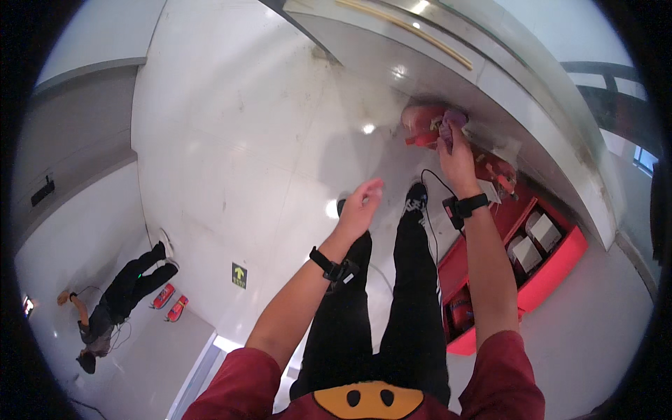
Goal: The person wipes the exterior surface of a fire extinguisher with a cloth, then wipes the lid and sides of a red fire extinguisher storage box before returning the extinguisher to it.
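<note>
My right hand [458,160] grips a crumpled purple cloth [452,122] and holds it against a red fire extinguisher [420,123] that lies on the pale floor beside the wall. Below that hand, another red extinguisher [496,168] stands or lies by the red cabinet; which, I cannot tell. My left hand [365,202] hangs over the floor with bent fingers and nothing in it. A red metal cabinet [554,278] sits at the right, with white boxes [543,231] and a red extinguisher [462,313] inside its compartments.
A white ledge [525,110] runs along the right wall. A thin black cable hangs by my right leg. At the far left a person [113,304] in dark clothes is near two small red fire extinguishers [164,296]. A green arrow sign [239,275] is on the floor.
</note>
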